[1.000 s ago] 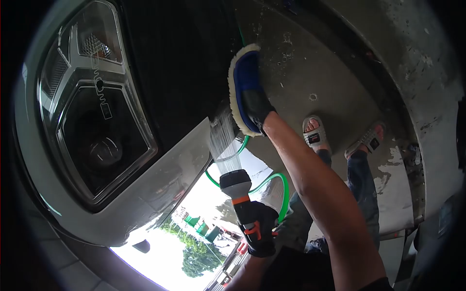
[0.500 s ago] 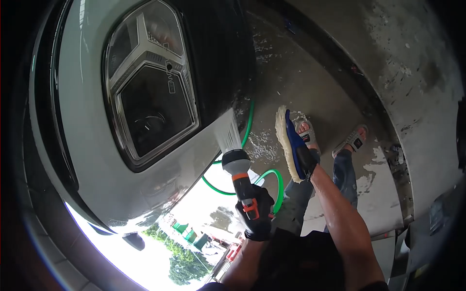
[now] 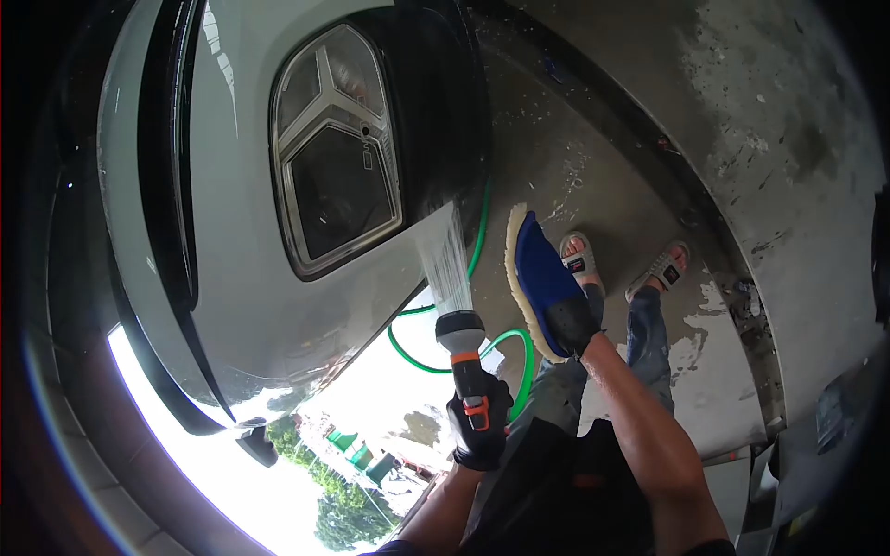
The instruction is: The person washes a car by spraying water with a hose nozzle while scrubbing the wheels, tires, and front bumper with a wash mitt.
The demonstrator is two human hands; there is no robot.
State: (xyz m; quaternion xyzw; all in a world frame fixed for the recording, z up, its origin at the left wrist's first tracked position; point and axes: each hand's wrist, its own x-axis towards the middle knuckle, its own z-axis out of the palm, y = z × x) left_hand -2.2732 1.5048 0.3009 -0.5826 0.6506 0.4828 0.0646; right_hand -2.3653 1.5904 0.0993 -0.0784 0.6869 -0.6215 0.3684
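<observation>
My left hand (image 3: 479, 428), in a black glove, is wrapped around a spray gun (image 3: 469, 366) with a grey-black head and orange trim. A fan of water leaves its nozzle and hits the lower corner of a pale car (image 3: 250, 324), below the lamp (image 3: 338, 153). A blue wash mitt (image 3: 547, 269) with a cream pile edge covers my right hand (image 3: 572, 326); only the black-gloved back and wrist show, and the fingers are hidden. The mitt is apart from the car, turned with its pile toward it.
A green hose (image 3: 526, 371) loops behind the spray gun and along the car. My sandalled feet (image 3: 579, 264) stand on the wet concrete floor (image 3: 547, 167), beside a dark drain channel (image 3: 686, 171). Green bins (image 3: 357, 454) and trees appear in the bright background.
The car and its lamp have shifted right in view. The mitt has moved slightly left and turned to show more of its blue back. Water keeps spraying from the gun.
</observation>
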